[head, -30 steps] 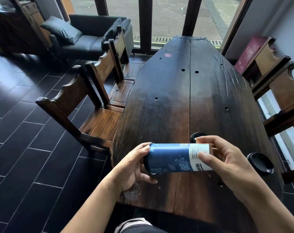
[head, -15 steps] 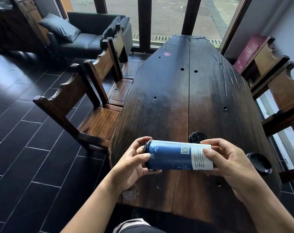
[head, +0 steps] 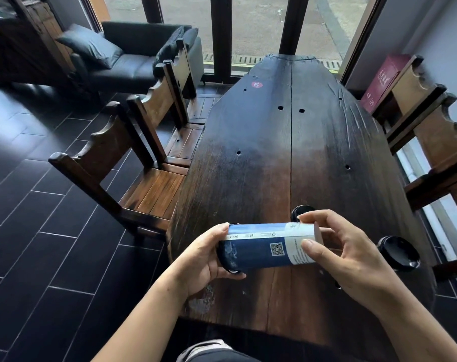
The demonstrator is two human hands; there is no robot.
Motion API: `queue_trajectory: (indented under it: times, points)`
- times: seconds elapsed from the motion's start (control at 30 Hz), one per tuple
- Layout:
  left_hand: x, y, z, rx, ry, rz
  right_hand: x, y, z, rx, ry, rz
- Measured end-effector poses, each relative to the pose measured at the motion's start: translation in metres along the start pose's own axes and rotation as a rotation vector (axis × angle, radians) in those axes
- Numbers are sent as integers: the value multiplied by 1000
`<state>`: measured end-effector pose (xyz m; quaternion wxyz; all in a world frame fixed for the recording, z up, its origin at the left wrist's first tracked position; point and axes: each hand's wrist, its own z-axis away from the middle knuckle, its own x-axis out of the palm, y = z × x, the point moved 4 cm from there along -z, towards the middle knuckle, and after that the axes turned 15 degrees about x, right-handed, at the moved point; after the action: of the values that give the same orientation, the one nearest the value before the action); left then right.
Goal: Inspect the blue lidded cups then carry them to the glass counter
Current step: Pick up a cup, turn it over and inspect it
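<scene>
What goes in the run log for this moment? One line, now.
stage: inspecting; blue cup: sideways over table, QR code up; left hand: grips lid end; right hand: pinches other end; two black lids: on table

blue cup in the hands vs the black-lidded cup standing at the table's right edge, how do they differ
Pose: the blue cylindrical cup with a white label lies sideways in the air, while the black-lidded cup stands upright on the dark wooden table. Contact: the left hand grips its lid end and the right hand pinches its base; the other is untouched. Both have black lids.
</scene>
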<state>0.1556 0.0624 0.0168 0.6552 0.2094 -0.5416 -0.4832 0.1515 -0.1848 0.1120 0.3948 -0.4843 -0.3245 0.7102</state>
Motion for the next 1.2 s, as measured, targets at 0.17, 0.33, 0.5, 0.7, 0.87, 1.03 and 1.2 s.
queue_trajectory:
  times: [0.17,0.33,0.5,0.7,0.87,1.03,1.2]
  points:
    - [-2,7,-5,111,-13,40,-3,3,-2,33,45,-19]
    - [-2,13,-7,191,-43,31,-5,10,-6,46,16,-40]
    - [-2,13,-8,209,-1,0,0,13,-7,48,-1,-54]
    - [2,21,-11,225,13,-51,2,16,-8,47,5,-137]
    - [18,22,-13,304,29,281,5,19,-7,46,71,-353]
    - [50,5,-8,251,-36,274,23,27,-1,47,139,-550]
    - [63,6,-8,290,59,201,38,32,7,42,103,-550]
